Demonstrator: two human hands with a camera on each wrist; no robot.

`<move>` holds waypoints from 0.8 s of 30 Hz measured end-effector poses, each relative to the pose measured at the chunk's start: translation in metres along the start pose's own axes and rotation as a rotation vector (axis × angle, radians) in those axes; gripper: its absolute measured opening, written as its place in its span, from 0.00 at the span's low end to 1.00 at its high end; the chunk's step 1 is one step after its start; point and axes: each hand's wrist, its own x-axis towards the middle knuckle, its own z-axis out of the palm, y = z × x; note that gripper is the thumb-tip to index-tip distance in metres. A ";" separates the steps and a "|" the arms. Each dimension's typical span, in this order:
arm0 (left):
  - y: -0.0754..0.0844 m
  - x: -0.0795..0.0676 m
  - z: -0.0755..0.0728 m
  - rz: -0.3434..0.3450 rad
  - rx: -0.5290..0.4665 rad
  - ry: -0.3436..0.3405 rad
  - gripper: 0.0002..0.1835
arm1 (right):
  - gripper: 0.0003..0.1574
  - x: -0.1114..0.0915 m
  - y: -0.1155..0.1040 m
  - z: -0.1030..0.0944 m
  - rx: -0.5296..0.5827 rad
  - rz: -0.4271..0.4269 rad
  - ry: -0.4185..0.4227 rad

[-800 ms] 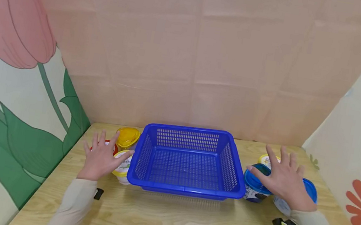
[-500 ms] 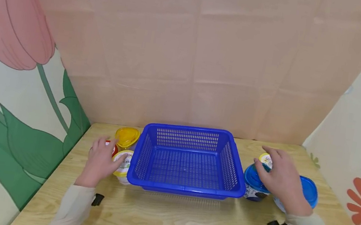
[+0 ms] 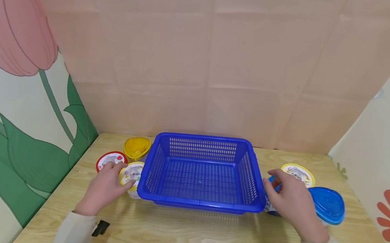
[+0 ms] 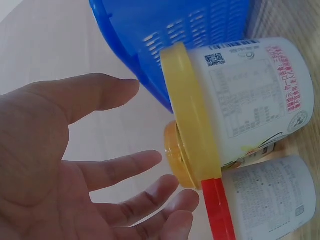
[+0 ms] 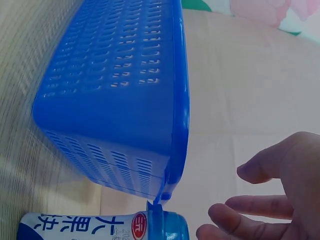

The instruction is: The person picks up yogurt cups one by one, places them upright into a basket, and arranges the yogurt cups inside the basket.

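In the head view, my left hand (image 3: 105,188) hovers by the yellow-rimmed white tub (image 3: 131,173) and the red-rimmed tub (image 3: 111,160). The left wrist view shows its fingers loosely bent and apart from the yellow lid (image 4: 190,110). My right hand (image 3: 294,203) is above a blue-lidded tub (image 3: 271,208), largely covered by the hand in the head view. From the right wrist, that tub (image 5: 90,227) lies just beyond the bent fingertips, with a gap between. A blue plastic basket (image 3: 199,204) stands between both hands, with nothing inside.
An amber-lidded tub (image 3: 137,147) stands behind the left tubs, close to the basket. On the right are another yellow-rimmed tub (image 3: 298,173) and a larger blue-lidded tub (image 3: 327,203). The wooden table (image 3: 177,236) meets a papered back wall and side walls.
Both hands have come lower and nearer the front, their spread fingers drawing together and bending. My right hand has also shifted left over the blue-lidded tub. The basket and tubs stay put.
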 end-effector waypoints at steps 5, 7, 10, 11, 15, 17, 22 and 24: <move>0.000 -0.001 0.003 -0.013 -0.009 -0.030 0.34 | 0.17 -0.001 -0.004 0.000 0.018 0.015 -0.047; 0.000 -0.002 0.004 -0.019 -0.010 -0.040 0.36 | 0.19 -0.002 -0.007 -0.001 0.029 0.034 -0.079; 0.000 -0.002 0.007 -0.026 -0.007 -0.049 0.38 | 0.22 -0.003 -0.011 -0.001 0.034 0.060 -0.126; 0.000 -0.002 0.007 -0.031 -0.006 -0.053 0.38 | 0.23 -0.003 -0.011 -0.001 0.035 0.069 -0.142; 0.001 -0.002 0.010 -0.047 -0.011 -0.063 0.40 | 0.25 -0.004 -0.011 0.001 0.035 0.097 -0.189; 0.001 -0.001 0.011 -0.050 -0.011 -0.065 0.41 | 0.25 -0.004 -0.010 0.002 0.039 0.107 -0.207; 0.001 0.000 0.013 -0.054 0.006 -0.066 0.43 | 0.28 -0.004 -0.007 0.005 0.049 0.127 -0.230; 0.001 0.000 0.013 -0.058 0.010 -0.067 0.44 | 0.29 -0.004 -0.006 0.006 0.055 0.138 -0.236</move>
